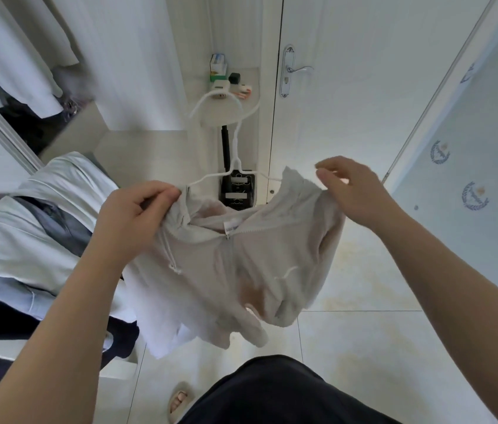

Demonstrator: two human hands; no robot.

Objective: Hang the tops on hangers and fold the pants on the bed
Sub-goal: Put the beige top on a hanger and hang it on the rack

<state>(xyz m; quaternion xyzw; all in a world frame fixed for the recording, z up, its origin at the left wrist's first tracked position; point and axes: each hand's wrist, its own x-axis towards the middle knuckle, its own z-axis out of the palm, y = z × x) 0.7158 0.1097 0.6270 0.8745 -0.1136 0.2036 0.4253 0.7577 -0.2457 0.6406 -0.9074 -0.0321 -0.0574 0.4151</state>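
A pale zip hoodie hangs in mid-air in front of the person, above the tiled floor, with a white hanger partly inside its neck. The left hand has its fingers curled tight on the hoodie's left neck edge, just where the hanger's left arm ends. The right hand pinches the right shoulder edge between thumb and fingers, and the hanger's right arm runs under the cloth there. The hook stands up past the collar, and in this view it lies over the rim of a small shelf that carries little boxes.

Left of the hoodie, its lower hem falls close to the edge of the bed, where a heap of clothes, pale and dark, lies. On the right the floor is open as far as the patterned wall. A white door with a lever handle stands behind, well apart from the hands
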